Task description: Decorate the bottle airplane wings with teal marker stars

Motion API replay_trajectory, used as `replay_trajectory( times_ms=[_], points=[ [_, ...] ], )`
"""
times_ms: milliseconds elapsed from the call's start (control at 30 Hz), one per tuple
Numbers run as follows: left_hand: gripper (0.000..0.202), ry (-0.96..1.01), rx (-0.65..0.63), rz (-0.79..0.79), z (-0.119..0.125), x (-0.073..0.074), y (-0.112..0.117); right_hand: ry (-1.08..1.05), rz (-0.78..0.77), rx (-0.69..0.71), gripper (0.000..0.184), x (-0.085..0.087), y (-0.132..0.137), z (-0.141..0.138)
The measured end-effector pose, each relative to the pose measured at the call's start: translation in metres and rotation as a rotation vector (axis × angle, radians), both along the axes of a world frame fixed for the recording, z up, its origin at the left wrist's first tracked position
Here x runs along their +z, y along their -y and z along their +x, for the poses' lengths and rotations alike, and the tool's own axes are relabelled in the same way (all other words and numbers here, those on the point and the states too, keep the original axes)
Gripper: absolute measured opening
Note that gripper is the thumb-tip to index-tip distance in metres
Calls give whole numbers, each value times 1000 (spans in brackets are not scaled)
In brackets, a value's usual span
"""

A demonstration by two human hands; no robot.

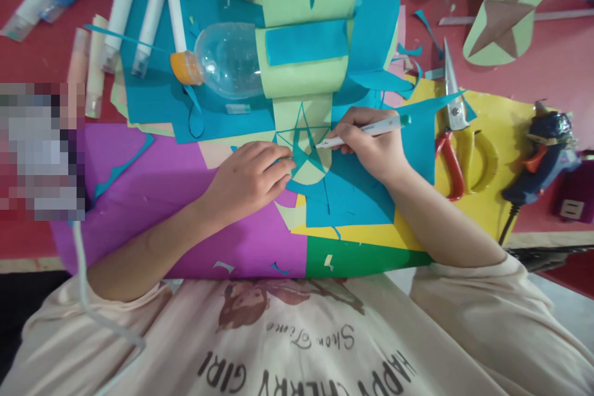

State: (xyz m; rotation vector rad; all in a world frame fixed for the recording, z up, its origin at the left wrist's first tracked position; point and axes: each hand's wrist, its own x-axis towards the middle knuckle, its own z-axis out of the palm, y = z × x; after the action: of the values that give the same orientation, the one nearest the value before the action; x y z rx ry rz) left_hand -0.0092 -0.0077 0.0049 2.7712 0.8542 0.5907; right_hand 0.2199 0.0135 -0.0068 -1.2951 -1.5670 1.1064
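Note:
In the head view, a white marker [381, 126] with a green end is pinched in my right hand [369, 142]. Its tip touches or hovers just over a five-pointed star [302, 142] outlined in green, partly coloured in, on a pale green paper wing [320, 176] with a rounded end. My left hand [255, 174] lies with bent fingers along the wing's left edge, fingertips on the paper. The wing extends from a clear plastic bottle [229, 60] with an orange cap [184, 68], lying on its side and wrapped in pale green paper with a blue strip [306, 42].
Scissors [457, 114] with red and yellow handles and a blue glue gun [541, 164] lie at right. Several markers [151, 25] sit upper left. Purple paper [185, 247], blue sheets and scraps cover the table. A star-marked paper piece [503, 12] lies upper right. A white cable [83, 278] hangs at left.

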Motion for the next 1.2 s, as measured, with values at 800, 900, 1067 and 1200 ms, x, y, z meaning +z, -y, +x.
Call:
replay_trajectory(
  times_ms=[800, 900, 1067, 1200],
  points=[
    [22, -23, -7, -40, -1, -1, 1, 54, 8, 22, 13, 14, 22, -2],
    [23, -26, -5, -50, -2, 0, 2, 81, 41, 40, 6, 10, 28, -5],
    [23, -44, 5, -78, -3, 1, 2, 178, 108, 80, 14, 7, 29, -4],
    [23, -48, 9, -66, -3, 1, 2, 207, 155, 161, 15, 8, 28, -3]
  ],
)
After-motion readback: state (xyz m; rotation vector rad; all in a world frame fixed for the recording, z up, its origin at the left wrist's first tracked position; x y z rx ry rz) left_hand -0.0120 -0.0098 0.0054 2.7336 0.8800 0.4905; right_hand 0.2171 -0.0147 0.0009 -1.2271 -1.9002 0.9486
